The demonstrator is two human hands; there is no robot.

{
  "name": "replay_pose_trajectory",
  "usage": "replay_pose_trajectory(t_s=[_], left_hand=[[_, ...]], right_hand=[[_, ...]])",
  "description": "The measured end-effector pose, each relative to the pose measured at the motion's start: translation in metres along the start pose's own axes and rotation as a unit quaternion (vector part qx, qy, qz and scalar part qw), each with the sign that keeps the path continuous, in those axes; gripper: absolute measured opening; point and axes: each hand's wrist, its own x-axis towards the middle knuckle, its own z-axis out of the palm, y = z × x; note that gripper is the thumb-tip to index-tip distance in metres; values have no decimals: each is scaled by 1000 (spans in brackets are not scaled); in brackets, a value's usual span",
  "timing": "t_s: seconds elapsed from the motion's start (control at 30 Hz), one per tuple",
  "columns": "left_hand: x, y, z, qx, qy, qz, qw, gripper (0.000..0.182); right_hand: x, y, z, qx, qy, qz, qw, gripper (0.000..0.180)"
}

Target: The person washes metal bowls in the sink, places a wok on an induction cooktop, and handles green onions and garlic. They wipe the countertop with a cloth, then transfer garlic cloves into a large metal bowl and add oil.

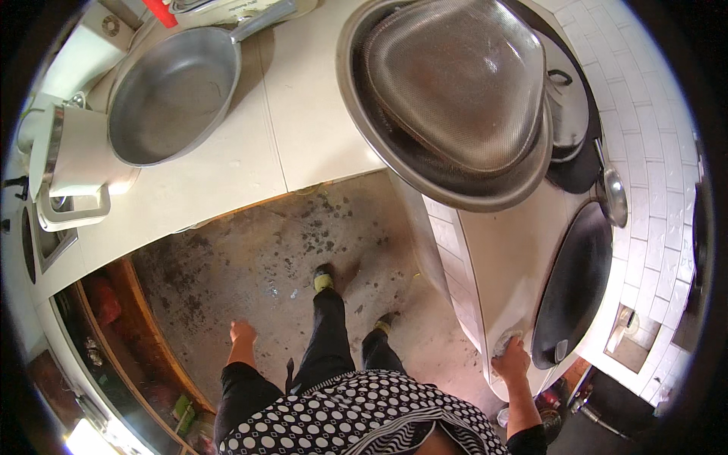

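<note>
My right hand [512,359] grips a pale, crumpled cloth or scouring pad [507,340] against the near end of the white tiled ledge [500,256]. Just to its right lies a large round black lid or pan [574,290]. Over the floor at the left hangs my left hand [243,331], its fingers curled; whether anything is inside cannot be seen. Farther up the ledge, a mesh strainer [455,85] rests in a wide metal basin [483,199]. A metal ladle [614,187] leans by the tiled wall.
A deep grey frying pan [173,96] and a white lidded container [85,148] stand on the white counter [307,96]. Beside the basin is a round lid with a black handle [569,96]. Open shelves [136,318] run along the left. Dark spots mark the concrete floor [273,239].
</note>
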Motion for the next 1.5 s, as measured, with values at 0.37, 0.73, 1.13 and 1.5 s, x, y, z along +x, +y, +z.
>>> replay_pose_trajectory(t_s=[0.37, 0.73, 1.13, 1.5], left_hand=[[17, 183, -341, -934, 113, 206, 270, 12], [6, 213, -404, -967, 56, 140, 205, 39], [-22, 186, -307, -877, 173, 119, 432, 14], [-134, 86, -41, -968, 91, 8, 232, 43]], right_hand=[[3, 1, -5, 4, -38, 6, 999, 79], [6, 1, -8, 24, 0, -41, 999, 68], [74, -118, -123, 14, 133, -311, 941, 50], [24, -262, -154, 429, -237, -554, 673, 36]])
